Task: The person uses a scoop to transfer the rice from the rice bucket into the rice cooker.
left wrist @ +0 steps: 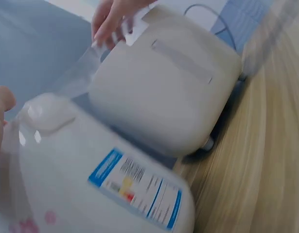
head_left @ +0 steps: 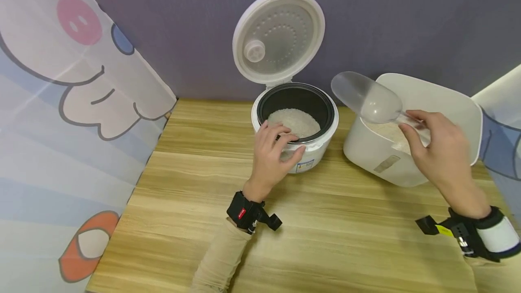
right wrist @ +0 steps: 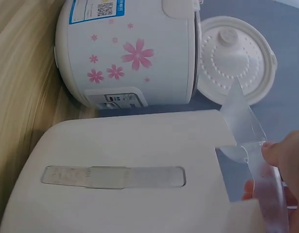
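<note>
A white rice cooker [head_left: 319,152] stands with its lid [head_left: 285,35] raised, and white rice [head_left: 299,122] lies in its dark inner pot. My left hand [head_left: 269,156] rests at the cooker's front rim, fingers loosely bent over the edge, thumb outside. With my right hand [head_left: 441,153] I hold a clear plastic scoop [head_left: 380,103] by its handle. The scoop's bowl points left toward the cooker, over the edge of a white storage bin [head_left: 366,155], and no rice shows in it. More rice [head_left: 384,131] is inside the bin, partly hidden by the scoop and hand.
Cooker and bin stand side by side at the back of a wooden table [head_left: 317,234], against a grey-purple wall [head_left: 175,26]. A cartoon-printed sheet [head_left: 36,157] hangs along the left. The bin has a clear strip window [right wrist: 113,177] on its front.
</note>
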